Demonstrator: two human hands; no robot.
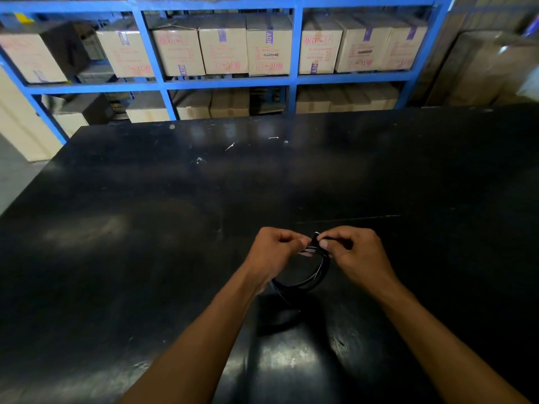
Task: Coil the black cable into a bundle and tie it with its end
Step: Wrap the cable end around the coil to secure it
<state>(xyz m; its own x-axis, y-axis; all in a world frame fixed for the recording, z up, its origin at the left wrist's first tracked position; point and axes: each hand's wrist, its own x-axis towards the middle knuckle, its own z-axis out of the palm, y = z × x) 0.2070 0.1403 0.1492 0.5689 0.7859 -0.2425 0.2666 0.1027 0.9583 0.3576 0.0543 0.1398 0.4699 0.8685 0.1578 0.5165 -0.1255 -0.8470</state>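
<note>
The black cable (306, 282) hangs as a small round coil of several loops between my two hands, just above the black table (145, 228). My left hand (274, 252) pinches the top of the coil from the left. My right hand (355, 252) pinches it from the right, thumb and forefinger closed on a short piece of cable at the top of the bundle. The fingertips of both hands almost meet there. The lower arc of the coil is dark against the table and hard to trace.
Blue metal shelving (296, 80) with several cardboard boxes (268, 45) stands beyond the table's far edge. A few small pale scraps (230, 146) lie on the far part of the table. Grey floor (11, 176) shows at the left.
</note>
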